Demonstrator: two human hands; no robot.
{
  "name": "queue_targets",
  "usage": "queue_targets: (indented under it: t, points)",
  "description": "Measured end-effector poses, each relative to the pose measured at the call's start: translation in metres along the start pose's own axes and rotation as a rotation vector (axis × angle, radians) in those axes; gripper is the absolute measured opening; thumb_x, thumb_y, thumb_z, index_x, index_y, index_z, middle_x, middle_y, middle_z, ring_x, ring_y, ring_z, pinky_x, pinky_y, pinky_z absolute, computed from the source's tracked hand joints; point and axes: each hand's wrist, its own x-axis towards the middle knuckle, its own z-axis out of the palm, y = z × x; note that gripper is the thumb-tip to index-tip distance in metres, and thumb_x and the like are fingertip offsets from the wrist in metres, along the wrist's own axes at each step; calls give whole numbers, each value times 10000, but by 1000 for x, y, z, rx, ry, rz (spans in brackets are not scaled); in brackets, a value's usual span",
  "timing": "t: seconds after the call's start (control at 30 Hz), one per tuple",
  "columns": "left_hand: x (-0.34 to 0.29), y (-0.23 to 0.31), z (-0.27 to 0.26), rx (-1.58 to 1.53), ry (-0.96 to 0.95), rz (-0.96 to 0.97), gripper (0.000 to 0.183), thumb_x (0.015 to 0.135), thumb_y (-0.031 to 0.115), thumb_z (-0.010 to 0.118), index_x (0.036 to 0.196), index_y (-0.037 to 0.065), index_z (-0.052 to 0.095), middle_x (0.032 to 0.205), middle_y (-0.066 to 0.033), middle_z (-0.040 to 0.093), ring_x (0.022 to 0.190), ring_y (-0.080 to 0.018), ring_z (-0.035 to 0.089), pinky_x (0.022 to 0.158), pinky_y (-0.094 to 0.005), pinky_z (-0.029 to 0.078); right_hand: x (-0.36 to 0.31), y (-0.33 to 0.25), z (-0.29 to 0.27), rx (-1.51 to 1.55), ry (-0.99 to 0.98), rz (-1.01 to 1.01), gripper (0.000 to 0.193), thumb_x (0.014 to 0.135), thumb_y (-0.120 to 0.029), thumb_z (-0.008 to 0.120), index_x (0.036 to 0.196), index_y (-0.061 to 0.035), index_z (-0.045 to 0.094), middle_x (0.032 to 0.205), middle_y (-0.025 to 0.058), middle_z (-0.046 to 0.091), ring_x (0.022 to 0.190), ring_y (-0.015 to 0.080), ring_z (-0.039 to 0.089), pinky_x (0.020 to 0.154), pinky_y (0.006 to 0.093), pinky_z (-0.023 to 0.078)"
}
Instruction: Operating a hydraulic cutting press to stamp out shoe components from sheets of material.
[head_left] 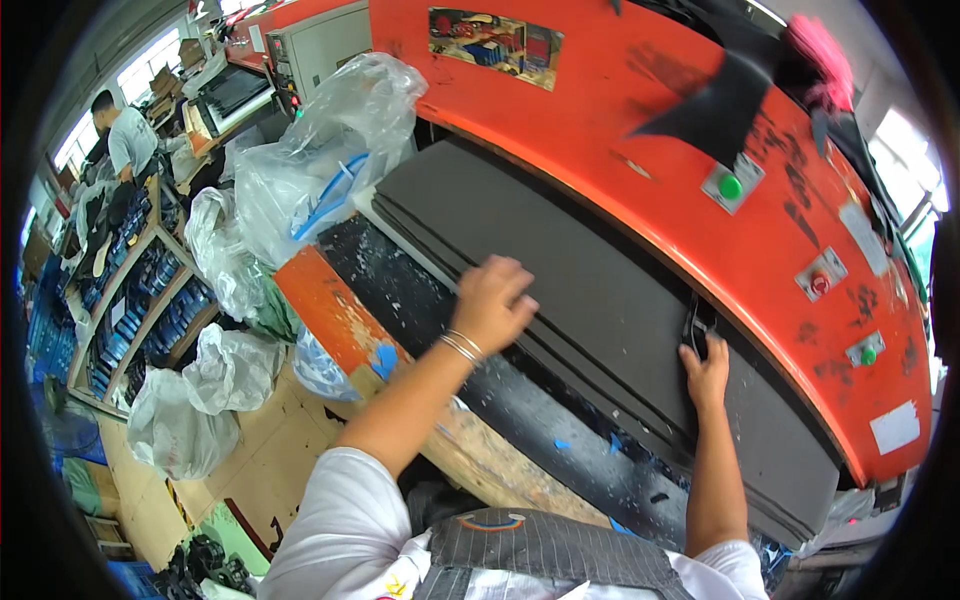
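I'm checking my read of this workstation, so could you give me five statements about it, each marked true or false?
1. The left hand is over the stack of dark sheets. True.
2. The machine front beside the sheets is blue. False: it is red.
3. The right hand has its fingers on a small black object. True.
4. The left hand is pressing a green button. False: the green buttons are well apart from both hands.
5. A clear plastic bag lies near the left end of the dark sheets. True.
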Motion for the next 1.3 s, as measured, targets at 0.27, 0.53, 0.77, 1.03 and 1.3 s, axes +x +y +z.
queue_targets:
  t: [0.27, 0.53, 0.77, 1.03, 1.3]
  points:
    - [53, -271, -79, -24, 345, -489, 474, 862, 313, 639, 1220, 9, 577, 1188, -222, 611, 1111, -391, 567, 970, -427, 433, -31, -186, 86, 22, -104, 101, 564, 726, -283, 800, 1102, 75, 582, 1008, 232, 553, 982, 392, 542, 872, 439, 449]
    - [55, -279, -67, -562, 94, -425, 460, 928, 292, 557, 1289, 8, 549, 1160, -247, 628, 1072, -358, 615, 922, -360, 453, 52, -378, 222, 78, -116, 0, 494, 760, -309, 756, 1051, 60, 603, 951, 224, 559, 946, 398, 535, 828, 454, 453]
    - [46, -293, -68, -471, 135, -224, 332, 944, 191, 560, 1257, 84, 588, 1195, -177, 623, 1051, -360, 592, 925, -414, 436, 90, -451, 302, -2, -9, -129, 509, 778, -332, 728, 1053, 77, 599, 941, 214, 570, 939, 383, 551, 822, 441, 459]
    - [48, -293, -73, -443, 136, -266, 297, 943, 223, 553, 1223, 155, 623, 1185, -167, 617, 1016, -349, 592, 926, -443, 419, 81, -442, 287, -26, -163, -234, 701, 768, -327, 766, 1295, 54, 505, 1080, 197, 609, 998, 356, 550, 915, 419, 420]
    - [54, -289, -69, -373, 76, -237, 308, 913, 171, 561, 1212, 157, 634, 1216, -155, 586, 1062, -327, 552, 958, -442, 383, 88, -439, 292, 29, -87, -127, 554, 761, -277, 773, 1226, -25, 610, 1065, 166, 636, 988, 316, 575, 896, 397, 419]
